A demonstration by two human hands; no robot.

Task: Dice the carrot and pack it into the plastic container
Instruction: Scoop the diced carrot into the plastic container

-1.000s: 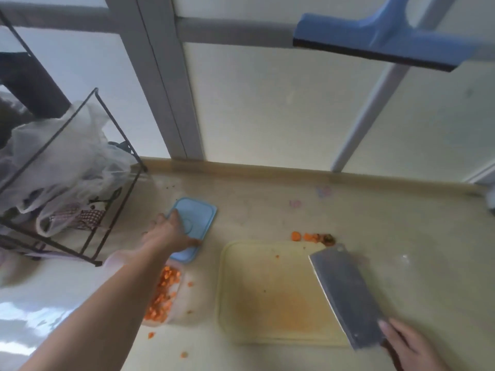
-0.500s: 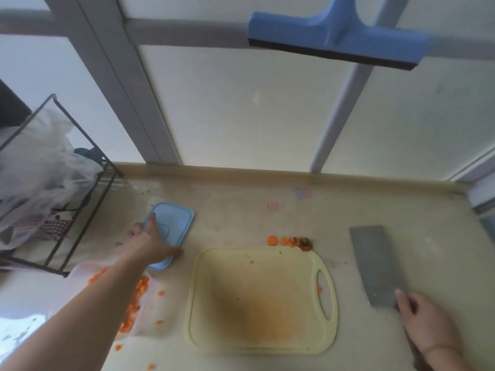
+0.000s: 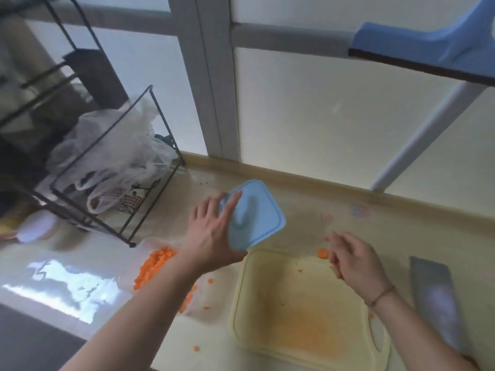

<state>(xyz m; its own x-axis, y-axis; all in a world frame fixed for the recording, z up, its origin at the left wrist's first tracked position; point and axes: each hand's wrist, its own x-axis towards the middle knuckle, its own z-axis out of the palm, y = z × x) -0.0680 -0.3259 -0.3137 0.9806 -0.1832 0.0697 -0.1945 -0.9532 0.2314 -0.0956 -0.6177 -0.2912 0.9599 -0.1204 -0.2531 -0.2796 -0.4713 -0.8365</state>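
My left hand (image 3: pixel 211 236) holds the light-blue lid (image 3: pixel 257 215) by its left edge, lifted off the counter and tilted. Below my left forearm stands the clear plastic container (image 3: pixel 199 306) with diced carrot (image 3: pixel 154 263) in it, partly hidden by the arm. My right hand (image 3: pixel 353 261) hovers over the far edge of the yellow cutting board (image 3: pixel 294 311), fingers loosely curled beside a carrot slice (image 3: pixel 322 253); it holds nothing that I can see. The cleaver (image 3: pixel 434 293) lies flat on the counter right of the board.
A black wire rack (image 3: pixel 139 199) with white plastic bags (image 3: pixel 115 140) stands at the left. Small carrot bits (image 3: pixel 196 348) lie on the counter near the container. A blue squeegee (image 3: pixel 428 49) hangs on the window frame above.
My left hand has picked the lid up off the counter. My right hand has let go of the cleaver and moved left to the board's far edge. The view has swung left.
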